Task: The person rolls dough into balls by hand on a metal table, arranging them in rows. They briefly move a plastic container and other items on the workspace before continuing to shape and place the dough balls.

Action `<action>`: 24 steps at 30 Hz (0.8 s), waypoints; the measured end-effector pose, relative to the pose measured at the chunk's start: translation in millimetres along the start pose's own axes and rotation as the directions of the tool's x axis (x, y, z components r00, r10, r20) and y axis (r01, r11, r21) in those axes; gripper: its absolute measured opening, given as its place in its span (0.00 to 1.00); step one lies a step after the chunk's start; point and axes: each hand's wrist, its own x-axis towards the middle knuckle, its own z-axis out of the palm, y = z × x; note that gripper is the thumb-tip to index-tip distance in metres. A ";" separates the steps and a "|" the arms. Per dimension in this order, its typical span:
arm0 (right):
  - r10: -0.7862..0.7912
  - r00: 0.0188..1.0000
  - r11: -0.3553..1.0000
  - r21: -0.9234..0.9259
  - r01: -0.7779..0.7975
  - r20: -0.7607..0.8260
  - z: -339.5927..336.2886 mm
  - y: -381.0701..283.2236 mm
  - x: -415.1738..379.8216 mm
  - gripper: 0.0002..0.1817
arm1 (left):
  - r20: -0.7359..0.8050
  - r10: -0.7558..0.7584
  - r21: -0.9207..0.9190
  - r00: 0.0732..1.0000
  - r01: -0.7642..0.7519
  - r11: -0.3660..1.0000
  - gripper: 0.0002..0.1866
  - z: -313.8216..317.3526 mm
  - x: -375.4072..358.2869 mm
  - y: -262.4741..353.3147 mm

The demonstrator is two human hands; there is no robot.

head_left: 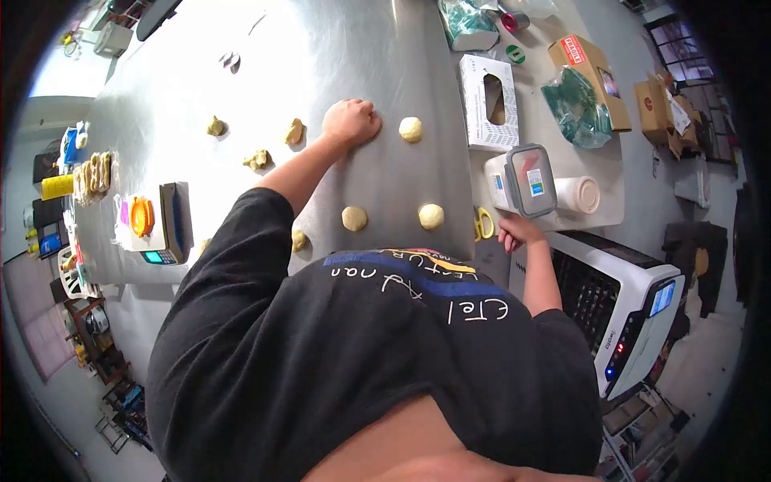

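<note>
My left hand [352, 120] rests on the metal table with its fingers curled down; whatever is under the palm is hidden. To its right sits a smooth pale dough ball [410, 129]. Two more round balls, one dough ball [354, 218] and another dough ball [431, 216], lie closer to my body. Left of the hand are rough dough lumps: one lump [294, 131], a crumbly lump [258, 160] and a small lump [215, 125]. My right hand [518, 231], loosely curled with nothing visible in it, hangs beside yellow-handled scissors [483, 224] at the table's right side.
On the right stand a glove box [477, 108], a grey-lidded container [531, 181], a white tub [580, 195] and a cardboard box [590, 80]. A white appliance [642, 321] is beside my right arm. A digital scale [173, 225] with an orange item [141, 217] sits left.
</note>
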 end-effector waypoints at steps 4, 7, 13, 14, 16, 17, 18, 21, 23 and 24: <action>-0.074 0.997 0.997 0.021 0.074 -0.012 1.1 -0.8 -4.7 0.20 | 0.069 -0.067 0.018 0.995 0.066 0.998 0.20 -8.2 5.6 4.6; -0.031 0.999 0.999 -0.014 0.030 -0.039 2.8 -7.0 -8.3 0.20 | 0.189 -0.215 -0.100 0.958 0.237 0.966 0.27 -7.2 6.1 4.7; -0.036 0.998 0.999 0.000 0.036 -0.058 3.2 -5.0 -5.0 0.19 | 0.728 -0.303 -0.361 0.616 0.719 0.595 0.34 -46.7 -18.4 -21.3; -0.036 0.998 0.999 -0.008 0.036 -0.055 2.7 -5.4 -5.1 0.19 | 0.733 -0.109 -0.443 0.672 0.592 0.673 0.32 -52.0 -23.4 -31.7; -0.038 0.998 0.999 -0.016 0.037 -0.053 2.6 -6.6 -5.0 0.19 | 0.724 -0.083 -0.476 0.685 0.583 0.658 0.24 -50.9 -28.5 -35.7; -0.039 0.998 0.999 -0.004 0.038 -0.050 2.2 -6.9 -4.9 0.19 | 0.724 -0.083 -0.476 0.684 0.585 0.657 0.24 -52.2 -32.5 -30.0; -0.035 0.998 0.999 0.007 0.035 -0.046 2.5 -5.7 -5.5 0.19 | 0.556 -0.102 -0.425 0.825 0.389 0.817 0.20 -51.0 -36.9 -25.9; -0.027 0.999 0.999 -0.024 0.027 -0.030 1.8 -9.5 -7.8 0.19 | 0.061 0.111 -0.218 0.992 -0.095 0.971 0.14 -33.4 -53.3 -5.6; -0.014 1.000 1.000 -0.010 0.014 -0.027 2.5 -12.3 -10.4 0.19 | -0.207 0.311 -0.004 0.928 -0.319 0.948 0.13 3.8 -59.4 -0.7; 0.004 1.000 1.000 0.003 -0.003 -0.025 2.1 -11.3 -10.5 0.19 | -0.208 0.312 -0.003 0.927 -0.320 0.947 0.13 6.0 -60.2 3.6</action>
